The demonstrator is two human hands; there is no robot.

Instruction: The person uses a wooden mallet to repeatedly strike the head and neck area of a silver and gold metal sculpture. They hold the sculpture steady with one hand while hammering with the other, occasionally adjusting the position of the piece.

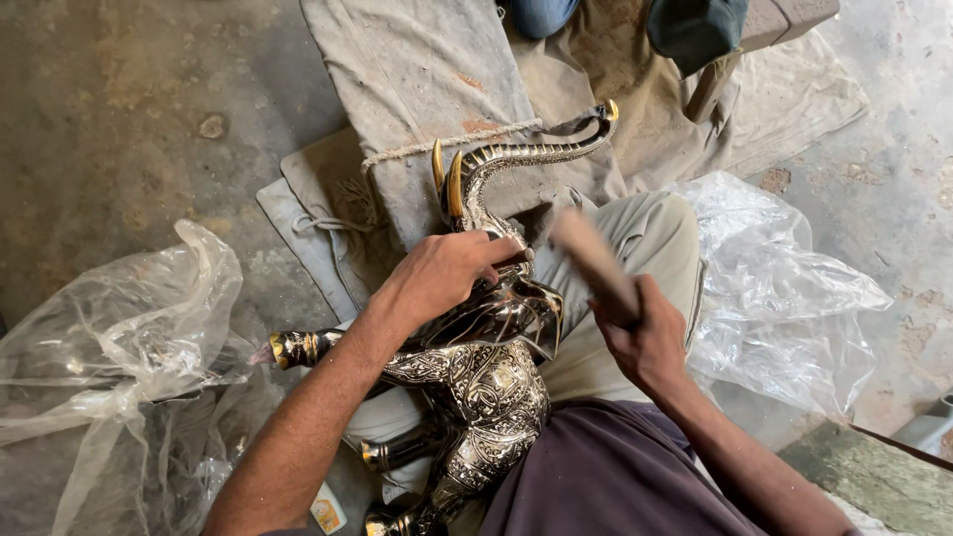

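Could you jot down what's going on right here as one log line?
left hand: gripping metal elephant figurine at head | right hand: holding wooden stick, blurred | figurine: on lap | plastic sheets: both sides

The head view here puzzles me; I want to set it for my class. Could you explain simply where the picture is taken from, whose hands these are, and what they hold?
A camera on the person's head looks down at their lap. The left hand grips the head of a shiny black and silver elephant figure, its trunk raised. The right hand holds a wooden stick, blurred. Grey cloths cover the concrete floor, with clear plastic sheets on either side.
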